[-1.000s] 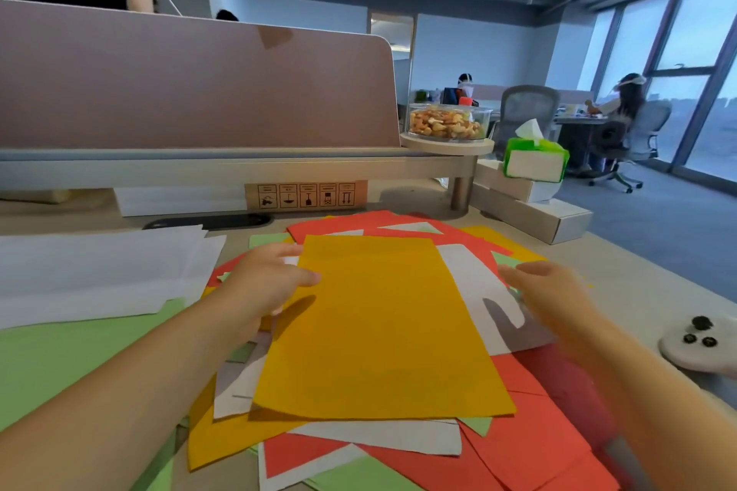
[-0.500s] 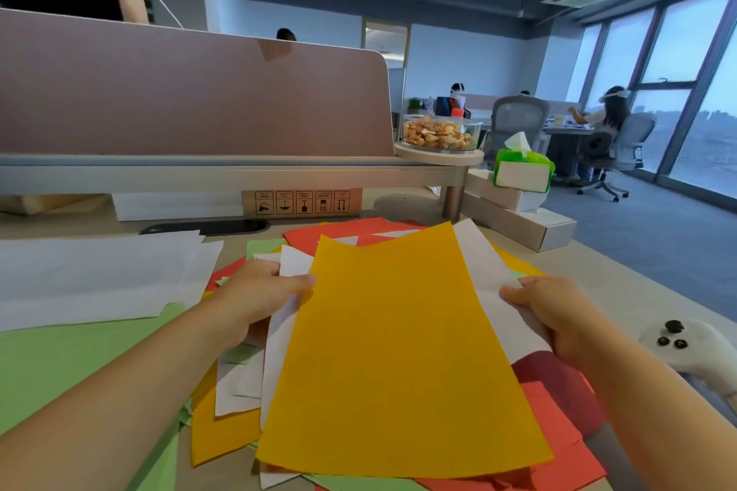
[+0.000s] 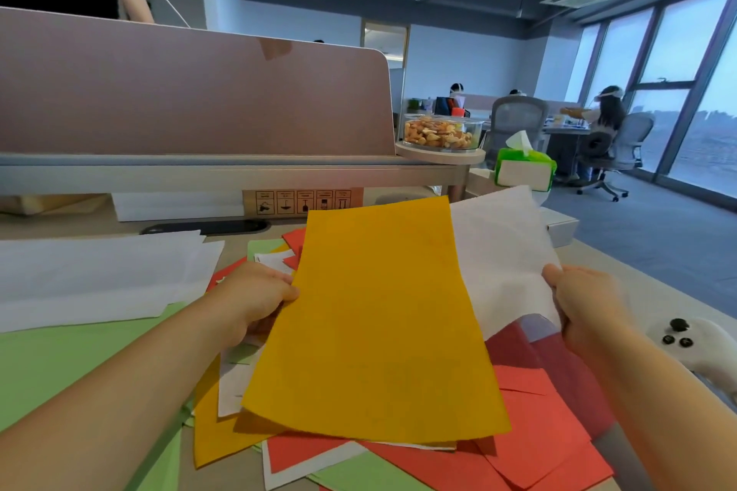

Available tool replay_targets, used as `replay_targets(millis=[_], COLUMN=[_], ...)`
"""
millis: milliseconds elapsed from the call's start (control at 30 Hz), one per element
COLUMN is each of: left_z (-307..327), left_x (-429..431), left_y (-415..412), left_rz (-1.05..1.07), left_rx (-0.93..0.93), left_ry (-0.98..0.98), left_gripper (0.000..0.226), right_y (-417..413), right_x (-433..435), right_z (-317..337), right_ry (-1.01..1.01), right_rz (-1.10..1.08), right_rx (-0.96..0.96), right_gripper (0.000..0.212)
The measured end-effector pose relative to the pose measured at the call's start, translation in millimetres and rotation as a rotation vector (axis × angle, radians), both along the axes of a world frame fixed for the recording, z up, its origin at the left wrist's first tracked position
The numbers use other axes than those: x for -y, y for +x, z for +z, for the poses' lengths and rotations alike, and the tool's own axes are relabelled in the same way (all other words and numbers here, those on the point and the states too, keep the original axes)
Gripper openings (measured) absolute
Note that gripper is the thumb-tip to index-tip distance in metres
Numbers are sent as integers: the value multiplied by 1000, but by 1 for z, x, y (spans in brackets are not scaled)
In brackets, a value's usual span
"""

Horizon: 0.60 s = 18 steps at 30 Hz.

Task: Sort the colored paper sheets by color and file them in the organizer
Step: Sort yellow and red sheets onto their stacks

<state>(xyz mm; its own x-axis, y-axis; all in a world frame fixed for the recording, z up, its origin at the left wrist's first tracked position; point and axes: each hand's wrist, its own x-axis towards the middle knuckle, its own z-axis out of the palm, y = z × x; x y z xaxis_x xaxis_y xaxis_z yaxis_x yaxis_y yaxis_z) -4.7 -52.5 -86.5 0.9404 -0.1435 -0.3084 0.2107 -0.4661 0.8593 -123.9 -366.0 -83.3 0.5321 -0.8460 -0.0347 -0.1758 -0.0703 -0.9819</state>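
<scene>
Table (image 3: 79, 225), beige top, in front of you. At your left: a stack of white sheets (image 3: 91, 275), its near edge lying over green sheets (image 3: 60, 363). Centre: a loose pile (image 3: 538, 431) of red, white, yellow and green sheets, overlapping at odd angles. At your right, near the edge: a white controller (image 3: 694, 343) with black buttons. Along the back: a black oval cable slot (image 3: 207, 227), a flat white box (image 3: 175, 205), a brown carton (image 3: 303, 201) printed with handling symbols, and a white corner box (image 3: 562, 227)

A glass bowl of nuts (image 3: 438, 133) sits near a green tissue pack (image 3: 523, 168), a white controller (image 3: 696, 343) lower right.
</scene>
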Motion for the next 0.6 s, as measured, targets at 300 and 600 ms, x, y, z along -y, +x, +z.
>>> replay_targets(millis=[300, 600], left_z=[-2, -3], left_x=[-9, 3], left_y=[6, -8], left_rz=[154, 19], left_rx=[104, 243], left_ry=[-161, -92], left_gripper=[32, 19], right_y=[3, -12], right_x=[-7, 3], right_z=[-5, 12], right_ry=[224, -273], right_rz=[366, 253], right_rx=[-176, -319], right_gripper=[9, 38])
